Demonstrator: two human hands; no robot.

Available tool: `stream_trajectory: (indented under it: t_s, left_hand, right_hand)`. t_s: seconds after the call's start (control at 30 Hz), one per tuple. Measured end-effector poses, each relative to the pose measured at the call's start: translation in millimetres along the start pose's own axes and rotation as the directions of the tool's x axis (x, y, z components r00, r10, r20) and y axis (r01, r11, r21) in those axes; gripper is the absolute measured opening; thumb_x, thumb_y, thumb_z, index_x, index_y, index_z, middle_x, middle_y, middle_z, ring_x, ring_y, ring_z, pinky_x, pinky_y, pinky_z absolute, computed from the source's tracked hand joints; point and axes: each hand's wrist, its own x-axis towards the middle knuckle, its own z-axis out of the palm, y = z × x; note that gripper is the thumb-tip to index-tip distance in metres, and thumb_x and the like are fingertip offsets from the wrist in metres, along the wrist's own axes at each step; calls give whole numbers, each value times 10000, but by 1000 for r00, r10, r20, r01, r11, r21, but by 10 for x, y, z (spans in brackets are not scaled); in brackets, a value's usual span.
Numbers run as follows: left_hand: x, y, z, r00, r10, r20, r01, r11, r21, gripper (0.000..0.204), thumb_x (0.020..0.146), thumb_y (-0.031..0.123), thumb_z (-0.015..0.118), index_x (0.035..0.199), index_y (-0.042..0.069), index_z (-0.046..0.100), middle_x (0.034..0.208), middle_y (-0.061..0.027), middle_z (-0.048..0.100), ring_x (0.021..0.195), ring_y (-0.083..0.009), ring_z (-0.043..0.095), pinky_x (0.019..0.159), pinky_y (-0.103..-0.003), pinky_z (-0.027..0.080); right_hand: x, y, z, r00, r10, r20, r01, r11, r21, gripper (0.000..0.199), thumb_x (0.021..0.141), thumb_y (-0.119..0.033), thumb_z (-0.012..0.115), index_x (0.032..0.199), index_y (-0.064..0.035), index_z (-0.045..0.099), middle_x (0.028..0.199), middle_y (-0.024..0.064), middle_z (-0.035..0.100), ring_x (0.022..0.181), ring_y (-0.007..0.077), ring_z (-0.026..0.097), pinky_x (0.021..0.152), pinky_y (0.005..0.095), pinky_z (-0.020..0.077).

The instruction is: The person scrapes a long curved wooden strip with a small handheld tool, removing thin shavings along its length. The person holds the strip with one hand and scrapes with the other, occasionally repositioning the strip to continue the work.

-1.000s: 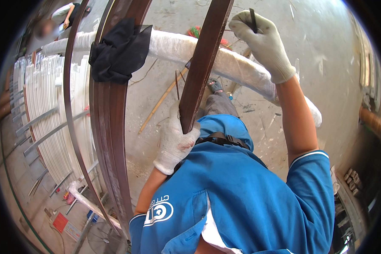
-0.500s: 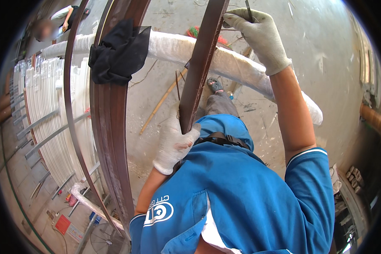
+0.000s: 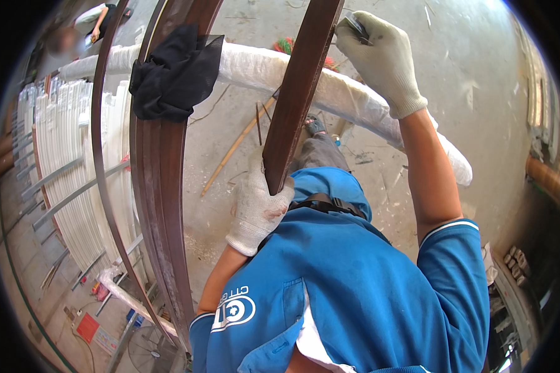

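Observation:
A long dark brown bar with a flat face slants up and away in front of me. My left hand, in a stained white work glove, is closed around its near end, with the thumb on the right side. My right hand, gloved too, is pinched on a thin, dark blade-like tool just right of the bar's far edge. Most of that tool is hidden in the fingers. A small gap seems to lie between the right fingertips and the bar.
To my left run more brown bars with a black cloth draped over them. A plastic-wrapped beam crosses beyond the bar. White strips are stacked on a metal rack. A wooden stick lies on the floor; another person is far left.
The brown bar has rolled a little, showing more of its broad face. My right hand has shifted slightly right, off the bar's edge, and the tool in it has tilted.

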Motion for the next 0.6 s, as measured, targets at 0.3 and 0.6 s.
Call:
stream_trajectory:
  t_s: [0.3, 0.6]
  left_hand:
    - [26, -117, -41, 993, 111, 49, -111, 994, -5, 621, 777, 186, 755, 1315, -1, 508, 927, -163, 692, 807, -284, 708, 756, -368, 559]
    - [2, -106, -70, 990, 126, 57, -126, 992, -8, 619, 774, 209, 760, 1285, -34, 509, 918, -174, 682, 797, -288, 692, 760, -376, 550]
  right_hand:
    - [-80, 191, -39, 998, 24, -50, -5, 937, 350, 136, 924, -83, 724, 1038, -14, 752, 928, 11, 751, 832, 53, 650, 775, 228, 546]
    - [66, -27, 25, 923, -350, -162, 344, 937, -65, 275, 850, -66, 670, 1122, -27, 677, 876, 136, 671, 727, 281, 672, 678, 369, 551]
